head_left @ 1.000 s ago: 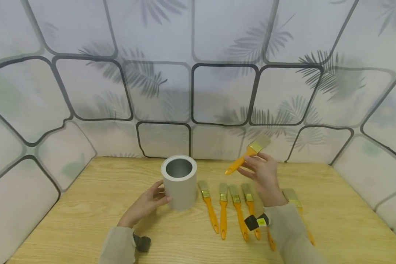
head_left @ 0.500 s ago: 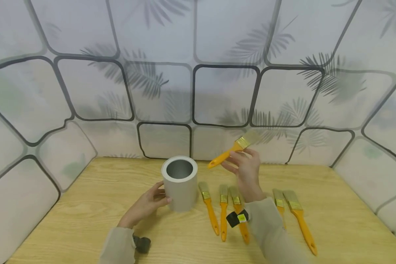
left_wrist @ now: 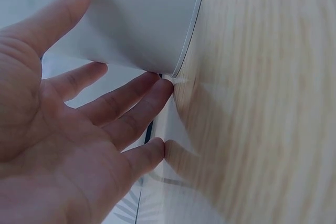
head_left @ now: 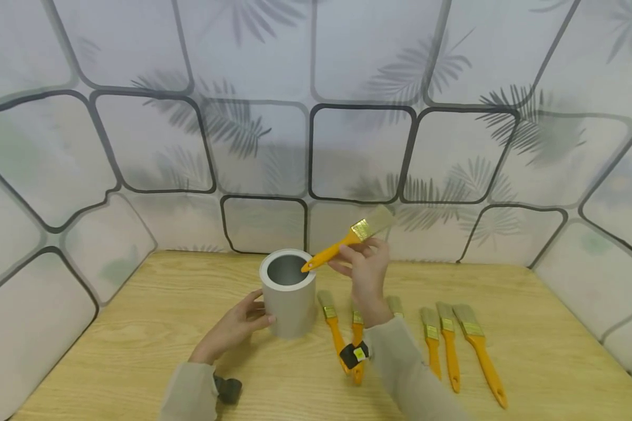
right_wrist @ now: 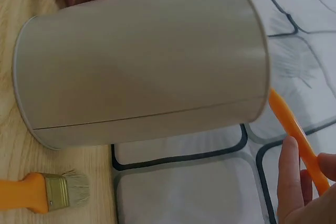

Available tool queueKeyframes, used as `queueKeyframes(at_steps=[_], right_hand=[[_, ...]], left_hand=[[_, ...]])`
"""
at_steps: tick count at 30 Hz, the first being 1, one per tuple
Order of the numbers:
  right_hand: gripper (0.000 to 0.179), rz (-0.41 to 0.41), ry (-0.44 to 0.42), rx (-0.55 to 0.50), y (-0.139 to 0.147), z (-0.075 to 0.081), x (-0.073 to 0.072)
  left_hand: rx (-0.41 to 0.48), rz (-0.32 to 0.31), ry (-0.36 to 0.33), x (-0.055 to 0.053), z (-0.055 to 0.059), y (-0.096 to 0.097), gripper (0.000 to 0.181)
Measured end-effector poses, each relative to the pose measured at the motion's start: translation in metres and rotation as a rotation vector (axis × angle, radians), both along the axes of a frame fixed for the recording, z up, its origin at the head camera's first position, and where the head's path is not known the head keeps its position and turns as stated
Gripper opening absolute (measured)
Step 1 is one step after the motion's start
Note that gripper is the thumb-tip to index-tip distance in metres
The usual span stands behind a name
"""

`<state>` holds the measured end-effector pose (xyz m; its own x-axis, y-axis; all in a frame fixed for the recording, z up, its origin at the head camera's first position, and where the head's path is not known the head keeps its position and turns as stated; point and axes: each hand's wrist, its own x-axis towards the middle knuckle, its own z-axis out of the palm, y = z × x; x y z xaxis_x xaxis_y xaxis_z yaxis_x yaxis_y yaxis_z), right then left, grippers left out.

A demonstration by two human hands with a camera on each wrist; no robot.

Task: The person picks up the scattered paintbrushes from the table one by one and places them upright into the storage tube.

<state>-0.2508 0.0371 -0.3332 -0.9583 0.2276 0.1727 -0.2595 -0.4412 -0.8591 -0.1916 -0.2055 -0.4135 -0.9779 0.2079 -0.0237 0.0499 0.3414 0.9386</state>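
A white open-topped cylindrical canister (head_left: 291,313) with a grey inside stands upright on the wooden table. My left hand (head_left: 233,328) holds its left side; the left wrist view shows the thumb (left_wrist: 58,17) and fingertips against the lower wall. My right hand (head_left: 370,276) pinches a paintbrush (head_left: 333,252) by its orange handle, close to the metal band. Its bristles point up and right, and the handle's end overlaps the canister's right rim. In the right wrist view the handle (right_wrist: 294,127) passes behind the canister's rim.
Several more orange-handled paintbrushes lie right of the canister: one nearest it (head_left: 330,318), others partly under my right forearm, and a wide one (head_left: 479,351) farthest right. A patterned wall covering (head_left: 358,152) stands behind the wooden table (head_left: 121,327).
My right hand has moved left with the paintbrush, bringing the handle's end from well right of the canister to its rim. The left hand and canister have stayed in place.
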Motion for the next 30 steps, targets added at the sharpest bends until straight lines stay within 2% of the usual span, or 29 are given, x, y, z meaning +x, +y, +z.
queueKeyframes(at_steps=[6,11,15,19,23,30], right_hand=[[0.037,-0.022,0.131,0.164,-0.014,-0.003,0.004],[0.031,-0.061,0.292,0.396,-0.022,-0.008,0.009],[0.024,-0.057,0.371,0.544,-0.024,-0.010,0.012],[0.018,-0.014,0.383,0.589,-0.021,-0.011,0.013],[0.016,-0.010,0.364,0.612,-0.013,-0.010,0.013],[0.017,-0.004,0.288,0.638,0.017,-0.010,0.013]], left_hand=[[-0.009,0.006,-0.002,0.000,-0.001,0.000,0.075],[-0.006,0.005,-0.007,0.000,-0.001,0.000,0.075],[-0.012,0.000,-0.008,0.000,0.000,0.000,0.076],[-0.016,-0.008,-0.008,0.000,0.000,-0.001,0.076],[-0.009,-0.014,-0.010,0.000,0.001,-0.001,0.076],[0.005,-0.021,-0.010,0.001,0.001,0.000,0.077]])
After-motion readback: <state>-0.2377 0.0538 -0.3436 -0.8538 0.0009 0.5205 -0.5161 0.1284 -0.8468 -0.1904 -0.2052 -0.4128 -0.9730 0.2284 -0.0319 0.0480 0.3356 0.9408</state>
